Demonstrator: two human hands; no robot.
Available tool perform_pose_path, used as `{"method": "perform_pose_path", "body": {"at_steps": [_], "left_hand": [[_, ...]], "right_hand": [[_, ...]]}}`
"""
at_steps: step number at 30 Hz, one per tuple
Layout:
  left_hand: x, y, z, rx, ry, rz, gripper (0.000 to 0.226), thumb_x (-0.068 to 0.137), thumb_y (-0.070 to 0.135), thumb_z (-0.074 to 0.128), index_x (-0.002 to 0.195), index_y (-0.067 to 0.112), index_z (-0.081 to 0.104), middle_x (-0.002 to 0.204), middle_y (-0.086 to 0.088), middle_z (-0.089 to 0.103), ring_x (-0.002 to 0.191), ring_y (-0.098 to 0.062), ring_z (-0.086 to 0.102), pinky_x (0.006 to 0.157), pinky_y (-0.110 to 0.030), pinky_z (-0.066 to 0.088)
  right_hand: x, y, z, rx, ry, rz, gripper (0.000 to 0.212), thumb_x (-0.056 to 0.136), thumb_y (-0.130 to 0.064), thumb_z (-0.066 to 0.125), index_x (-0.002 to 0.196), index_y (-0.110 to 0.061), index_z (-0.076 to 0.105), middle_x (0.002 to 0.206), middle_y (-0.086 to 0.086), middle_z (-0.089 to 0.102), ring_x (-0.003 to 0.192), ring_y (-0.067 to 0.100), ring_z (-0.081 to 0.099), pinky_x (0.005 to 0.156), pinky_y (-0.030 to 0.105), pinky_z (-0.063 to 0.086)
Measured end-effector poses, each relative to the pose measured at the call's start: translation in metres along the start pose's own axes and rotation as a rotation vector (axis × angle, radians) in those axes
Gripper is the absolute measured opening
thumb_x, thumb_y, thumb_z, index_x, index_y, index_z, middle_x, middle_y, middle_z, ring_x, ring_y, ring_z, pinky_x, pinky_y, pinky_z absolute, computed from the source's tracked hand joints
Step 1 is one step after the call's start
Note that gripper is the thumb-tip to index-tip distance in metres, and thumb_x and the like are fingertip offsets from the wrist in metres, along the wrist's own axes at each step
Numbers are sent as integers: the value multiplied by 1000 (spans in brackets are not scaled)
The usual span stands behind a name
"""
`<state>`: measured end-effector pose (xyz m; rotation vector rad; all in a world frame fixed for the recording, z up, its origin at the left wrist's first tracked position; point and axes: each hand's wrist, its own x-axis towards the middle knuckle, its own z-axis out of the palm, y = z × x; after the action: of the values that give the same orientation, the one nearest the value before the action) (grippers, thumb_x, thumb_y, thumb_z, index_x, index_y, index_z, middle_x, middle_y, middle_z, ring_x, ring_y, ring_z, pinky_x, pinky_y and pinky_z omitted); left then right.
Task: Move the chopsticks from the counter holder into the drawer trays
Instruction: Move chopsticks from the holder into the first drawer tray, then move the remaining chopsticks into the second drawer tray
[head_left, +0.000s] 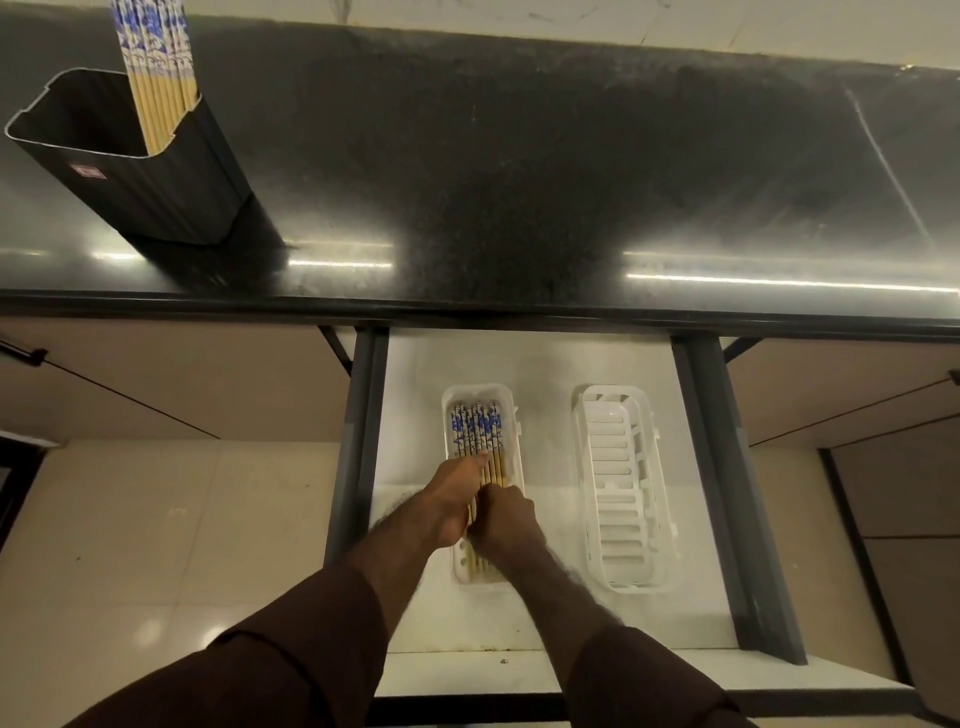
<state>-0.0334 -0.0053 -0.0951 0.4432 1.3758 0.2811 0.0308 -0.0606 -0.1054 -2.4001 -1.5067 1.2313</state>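
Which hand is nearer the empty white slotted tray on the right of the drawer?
Right. The right hand rests on the chopsticks in the left white tray, on the side facing the empty white slotted tray. The left hand sits beside it, farther away.

- The tabletop (519, 171) is dark polished stone, speckled, with bright streaks of reflected light along its front edge.
- A pale wall (675, 26) runs behind the tabletop at its far side.
- Cream floor tiles (156, 545) lie below the tabletop, toward the left.
- Beige cabinet fronts (831, 395) sit under the tabletop's front edge, left and right.
- A thin light scratch (888, 171) crosses the tabletop near its right end.
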Motion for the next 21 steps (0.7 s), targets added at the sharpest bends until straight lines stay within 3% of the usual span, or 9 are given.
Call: {"method": "perform_pose_path", "body": {"at_steps": [4, 8, 12, 21], "left_hand": [[-10, 4, -1, 39, 24, 64, 31, 99, 28, 44, 116, 13, 64, 110, -10, 71, 105, -28, 64, 96, -43, 49], [-27, 10, -2, 82, 53, 148, 23, 100, 28, 46, 105, 15, 64, 99, -4, 70, 92, -19, 64, 77, -32, 48], [-48, 13, -4, 138, 52, 214, 27, 95, 29, 55, 114, 11, 64, 109, -7, 70, 104, -22, 63, 94, -37, 49], [-110, 20, -39, 208, 72, 424, 17, 98, 25, 52, 96, 18, 67, 101, -2, 70, 101, -18, 64, 82, -29, 47]], "right_hand": [[1, -7, -32, -51, 22, -47, 36, 93, -28, 63, 123, -9, 61, 115, 9, 70, 98, 26, 70, 84, 33, 56], [-7, -10, -65, -29, 35, -51, 28, 89, -24, 69, 113, -9, 66, 108, 6, 72, 92, 24, 71, 81, 31, 58], [-21, -14, -88, 42, 60, -59, 28, 86, -25, 74, 108, -9, 67, 103, 10, 73, 84, 26, 73, 79, 40, 61], [-62, -58, -104, 112, 105, -174, 32, 88, -31, 71, 113, -12, 66, 106, 9, 72, 81, 22, 72, 78, 35, 61]]}}
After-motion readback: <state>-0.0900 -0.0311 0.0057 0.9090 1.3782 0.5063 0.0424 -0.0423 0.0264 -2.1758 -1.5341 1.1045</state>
